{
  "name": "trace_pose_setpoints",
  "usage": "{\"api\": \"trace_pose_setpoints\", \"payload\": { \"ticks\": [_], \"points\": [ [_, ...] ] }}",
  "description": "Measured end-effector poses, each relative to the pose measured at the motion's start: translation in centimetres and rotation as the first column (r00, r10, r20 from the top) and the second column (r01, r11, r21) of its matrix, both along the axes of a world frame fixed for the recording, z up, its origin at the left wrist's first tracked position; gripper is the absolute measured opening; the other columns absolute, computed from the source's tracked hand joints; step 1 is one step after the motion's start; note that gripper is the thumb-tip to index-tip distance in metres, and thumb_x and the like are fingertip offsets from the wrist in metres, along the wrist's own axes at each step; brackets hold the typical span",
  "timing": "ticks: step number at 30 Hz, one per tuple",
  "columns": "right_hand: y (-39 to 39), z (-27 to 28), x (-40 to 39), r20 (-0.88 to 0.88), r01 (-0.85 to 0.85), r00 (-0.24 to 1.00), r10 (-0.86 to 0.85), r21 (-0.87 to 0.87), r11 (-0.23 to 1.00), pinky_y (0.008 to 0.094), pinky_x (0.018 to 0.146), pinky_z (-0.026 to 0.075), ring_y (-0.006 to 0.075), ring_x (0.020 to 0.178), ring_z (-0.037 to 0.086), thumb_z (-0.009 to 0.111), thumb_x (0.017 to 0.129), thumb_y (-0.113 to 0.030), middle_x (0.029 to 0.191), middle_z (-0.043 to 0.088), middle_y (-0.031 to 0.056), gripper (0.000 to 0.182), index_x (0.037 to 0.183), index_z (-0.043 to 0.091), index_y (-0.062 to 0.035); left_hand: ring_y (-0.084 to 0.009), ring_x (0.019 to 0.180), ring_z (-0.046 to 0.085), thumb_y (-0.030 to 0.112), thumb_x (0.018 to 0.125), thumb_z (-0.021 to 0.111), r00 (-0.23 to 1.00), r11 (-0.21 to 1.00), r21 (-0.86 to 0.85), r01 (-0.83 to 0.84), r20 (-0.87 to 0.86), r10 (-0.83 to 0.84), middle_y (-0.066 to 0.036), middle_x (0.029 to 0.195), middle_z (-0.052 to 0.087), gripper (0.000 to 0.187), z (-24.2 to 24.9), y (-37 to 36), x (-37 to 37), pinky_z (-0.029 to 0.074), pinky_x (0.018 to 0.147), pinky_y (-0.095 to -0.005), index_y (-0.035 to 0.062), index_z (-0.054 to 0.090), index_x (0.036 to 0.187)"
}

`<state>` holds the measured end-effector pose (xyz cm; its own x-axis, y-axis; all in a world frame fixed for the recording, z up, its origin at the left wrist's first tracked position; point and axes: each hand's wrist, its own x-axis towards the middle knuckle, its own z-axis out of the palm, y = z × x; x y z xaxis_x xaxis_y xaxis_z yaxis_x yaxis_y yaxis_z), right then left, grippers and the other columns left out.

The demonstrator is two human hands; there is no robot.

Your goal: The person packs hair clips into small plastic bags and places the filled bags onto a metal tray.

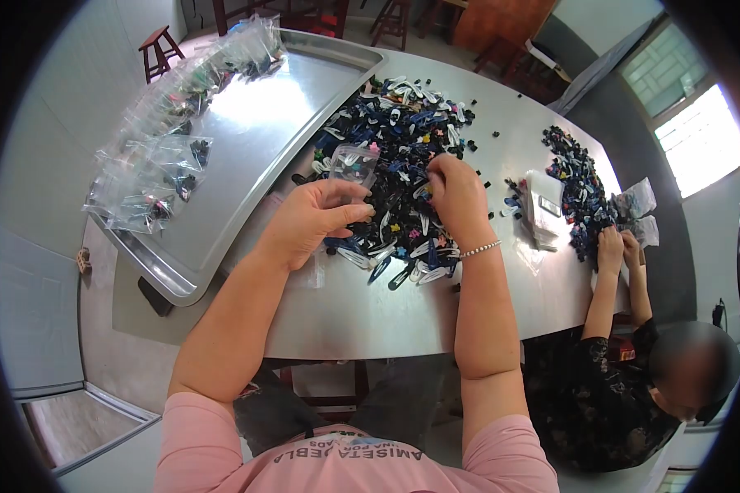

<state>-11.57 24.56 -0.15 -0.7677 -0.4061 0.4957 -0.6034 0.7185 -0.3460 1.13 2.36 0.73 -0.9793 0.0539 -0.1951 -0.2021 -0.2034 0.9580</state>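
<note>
My left hand (pixel 316 218) pinches a small clear plastic bag (pixel 353 162) between thumb and fingers. The bag stands up over a big pile of hair clips (pixel 403 123), and a few small pieces show through it. My right hand (pixel 459 197), with a beaded bracelet at the wrist, hovers at the right side of the pile. Its fingers are bent together and point down. What they hold, if anything, is hidden. The pile mixes white, navy and black snap clips with small black claw clips and some coloured ones.
A large metal tray (pixel 197 263) at left carries several filled clear bags (pixel 152 177). Right of the pile lies a stack of flat clear bags (pixel 544 205). Farther right, a co-worker's hands (pixel 612 246) work at a second clip pile (pixel 580 177). Stools (pixel 160 51) stand behind the table.
</note>
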Motion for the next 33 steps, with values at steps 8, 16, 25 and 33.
{"api": "trace_pose_setpoints", "payload": {
  "ticks": [8,16,25,33],
  "points": [
    [-0.1,-1.2,-0.8,-0.018,-0.1,0.995,0.099,-0.122,0.987,0.0376,0.08,0.053,0.0336,0.086,0.066,0.068,0.084,-0.007,0.092,0.069,0.0139,0.009,0.091,0.069,-0.0013,-0.0088,0.093,0.066,0.017,0.087,0.075,1.0,0.999,0.037,-0.003,-0.006,0.003,-0.003,0.103,0.07,0.035,0.1,0.1,0.0,0.052,0.073,-0.022,0.0041,0.065,0.117],
    [-0.2,-1.1,-1.1,0.027,-0.039,0.999,0.042,-0.105,0.994,0.0324,0.069,0.051,0.0227,0.072,0.065,0.073,0.081,-0.006,0.086,0.068,0.01,0.016,0.096,0.07,-0.0016,-0.0079,0.092,0.065,0.018,0.085,0.077,1.0,0.998,0.053,0.022,0.012,-0.023,-0.003,0.103,0.07,0.037,-0.2,0.1,-0.1,0.051,0.073,-0.0212,0.0037,0.066,0.117],
    [-1.8,4.7,5.6,0.331,-0.161,0.838,0.433,-0.608,0.778,0.0186,0.06,0.043,0.0044,0.068,0.055,0.074,0.081,0.005,0.081,0.066,0.001,0.011,0.089,0.07,-0.001,-0.01,0.091,0.065,0.007,0.083,0.076,0.988,0.986,0.074,0.152,0.024,-0.154,-0.004,0.102,0.071,0.038,-0.5,0.5,0.0,0.05,0.073,-0.0223,0.0031,0.064,0.119],
    [-2.4,5.0,6.8,0.337,-0.287,0.811,0.479,-0.484,0.827,0.0199,0.068,0.05,0.0065,0.078,0.061,0.074,0.081,0.003,0.101,0.07,0.0025,0.028,0.108,0.071,-0.0016,-0.0078,0.089,0.063,0.012,0.082,0.078,0.979,0.978,-0.054,0.203,-0.018,-0.205,-0.004,0.103,0.07,0.042,-1.1,1.0,-0.3,0.049,0.072,-0.0214,0.0013,0.063,0.12]
  ]
}}
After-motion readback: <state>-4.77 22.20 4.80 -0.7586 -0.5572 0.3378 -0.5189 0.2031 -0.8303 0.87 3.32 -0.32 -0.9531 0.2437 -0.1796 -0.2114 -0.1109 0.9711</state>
